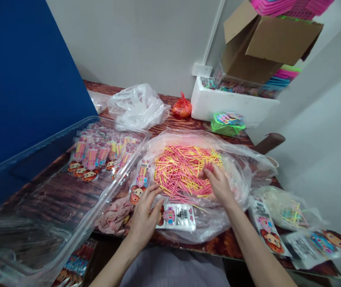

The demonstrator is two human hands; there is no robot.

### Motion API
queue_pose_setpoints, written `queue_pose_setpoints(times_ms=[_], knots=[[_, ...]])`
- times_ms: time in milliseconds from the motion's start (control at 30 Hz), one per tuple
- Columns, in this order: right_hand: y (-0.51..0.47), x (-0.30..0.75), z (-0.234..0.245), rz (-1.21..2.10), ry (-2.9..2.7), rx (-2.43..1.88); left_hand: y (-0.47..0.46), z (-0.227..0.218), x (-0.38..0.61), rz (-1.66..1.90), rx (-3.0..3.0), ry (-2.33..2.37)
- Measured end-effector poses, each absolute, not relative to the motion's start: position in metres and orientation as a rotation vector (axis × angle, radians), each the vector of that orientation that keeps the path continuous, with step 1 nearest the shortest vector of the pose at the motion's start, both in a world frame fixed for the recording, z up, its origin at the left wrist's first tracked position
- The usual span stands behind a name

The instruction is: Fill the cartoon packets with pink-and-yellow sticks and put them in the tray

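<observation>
Head view, one person seated at a dark wood-grain desk (176, 123).

Right hand (218, 185): palm down on a heap of thin pink and yellow sticks (182, 167), fingers bent into the heap at its right side. Cannot tell whether they have closed on any sticks.

Left hand (145, 215): open, fingers spread, gripping nothing. Its fingertips lie at the heap's near-left edge, just beside a slim printed packet with a cartoon face (139, 185). A flat white packet with a barcode (178, 217) lies just right of its thumb.

The stick heap sits in a wide clear plastic bag (242, 159), opened out at the middle of the desk, straight ahead of the person.

Surroundings:
- Left: large clear plastic bin (53, 191) holding rows of filled cartoon packets (93, 159); a blue panel (24, 71) stands behind it.
- A crumpled pink cloth (115, 213) lies between the bin and the left hand.
- Far side: crumpled empty clear bag (137, 105), small orange-red knotted bag (181, 107), white foam box (233, 105), green mesh basket (227, 123).
- Open brown cardboard box (266, 40) above the foam box.
- Right: more cartoon packets (267, 229) lying flat, near a smaller clear bag of sticks (290, 211).
</observation>
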State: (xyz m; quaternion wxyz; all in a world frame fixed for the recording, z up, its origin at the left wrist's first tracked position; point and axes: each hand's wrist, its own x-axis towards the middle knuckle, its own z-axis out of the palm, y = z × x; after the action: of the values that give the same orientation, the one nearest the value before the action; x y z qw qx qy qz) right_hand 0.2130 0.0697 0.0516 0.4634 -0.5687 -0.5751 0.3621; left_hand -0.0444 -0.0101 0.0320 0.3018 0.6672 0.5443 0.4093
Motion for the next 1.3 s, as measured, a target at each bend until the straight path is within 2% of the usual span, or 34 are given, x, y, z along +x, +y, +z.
queue_pose_setpoints(times_ms=[100, 200, 300, 400, 567, 867, 1133, 1300], knots=[[0.019, 0.175, 0.045, 1.074, -1.403, -1.264, -0.02, 0.039, -0.034, 1.159, 1.832, 1.44], [-0.022, 0.143, 0.019, 1.053, -1.409, -1.253, -0.031, 0.043, -0.018, 1.198, 2.037, 1.403], [-0.042, 0.13, -0.009, 1.035, -1.351, -1.225, -0.04, 0.04, -0.005, 0.963, 2.308, 1.128], [-0.046, 0.133, -0.02, 1.053, -1.345, -1.194, -0.043, 0.032, -0.002, 0.774, 2.329, 0.961], [-0.041, 0.145, -0.012, 1.171, -1.31, -1.252, -0.035, 0.017, -0.011, 1.001, 2.034, 1.271], [-0.036, 0.148, 0.005, 1.126, -1.283, -1.185, -0.024, -0.006, -0.008, 0.625, 2.35, 1.387], [-0.04, 0.152, 0.012, 1.14, -1.251, -1.21, -0.01, -0.001, -0.007, 0.536, 2.255, 1.531], [-0.025, 0.182, 0.017, 1.064, -1.073, -1.323, 0.002, 0.004, -0.014, 0.524, 2.225, 1.448]])
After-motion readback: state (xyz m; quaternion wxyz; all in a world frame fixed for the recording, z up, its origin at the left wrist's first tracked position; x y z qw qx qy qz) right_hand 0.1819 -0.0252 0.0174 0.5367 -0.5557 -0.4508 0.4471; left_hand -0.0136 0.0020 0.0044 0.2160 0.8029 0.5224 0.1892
